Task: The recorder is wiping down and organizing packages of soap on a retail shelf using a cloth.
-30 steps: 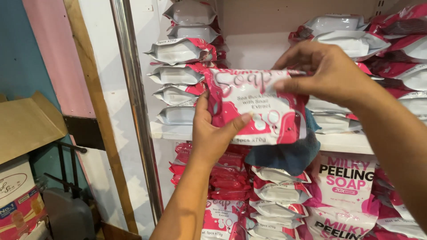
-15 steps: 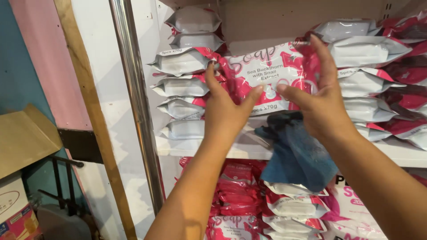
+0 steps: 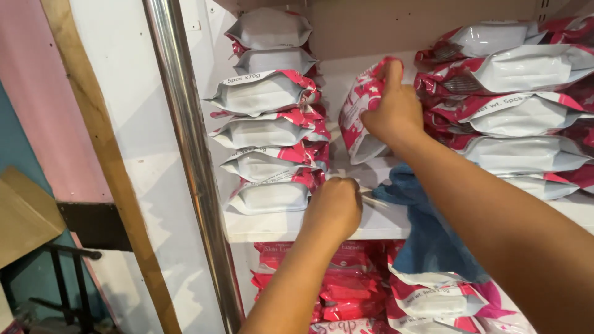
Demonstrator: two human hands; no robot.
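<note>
- I saw my right hand (image 3: pixel 391 111) up at the white shelf (image 3: pixel 272 226), its fingers pinched over the top edge of a pink-and-white glossy plastic soap pack (image 3: pixel 361 111).
- The pack stood on end in the gap between the two stacks, its lower end down on or just above the shelf board; I could not tell which.
- Its long axis ran near upright, leaning a little, with the top tipped to the right toward my hand. The printed pink face was turned left, toward the left stack of silver-white and pink packs (image 3: pixel 272 117).
- My left hand (image 3: pixel 334 207) was lower, at the front of the shelf, curled into a loose fist. Something thin and pale stuck out at its right side, but I could not make out what it was or whether the fingers gripped it.
- A blue cloth (image 3: pixel 427 241) hung over the shelf's front edge under my right forearm, which covered part of it.
- The right stack of silver-white packs (image 3: pixel 526 105) was cut off by the frame's edge.
- My right hand hid the pack's upper right corner.
- A shiny metal pole (image 3: pixel 185 142) ran down left of the shelf, with more pink packs (image 3: pixel 346 291) on the level below.
</note>
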